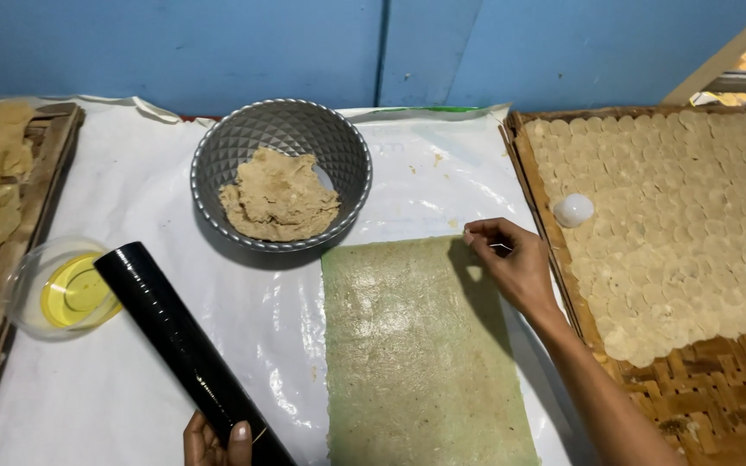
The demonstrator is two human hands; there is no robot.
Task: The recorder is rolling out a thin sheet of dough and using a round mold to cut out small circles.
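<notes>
Hands: left [213, 440] grips black roller [183, 345], right [511, 259] pinches dough sheet [416, 345].

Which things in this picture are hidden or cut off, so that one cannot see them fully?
Head view:
- Left hand: cut by the bottom edge; the roller covers its palm.
- Dough sheet: lower end cut off.
- Left tray: cut by the left edge.
- Right hand: whatever its fingertips pinch is too small.
</notes>
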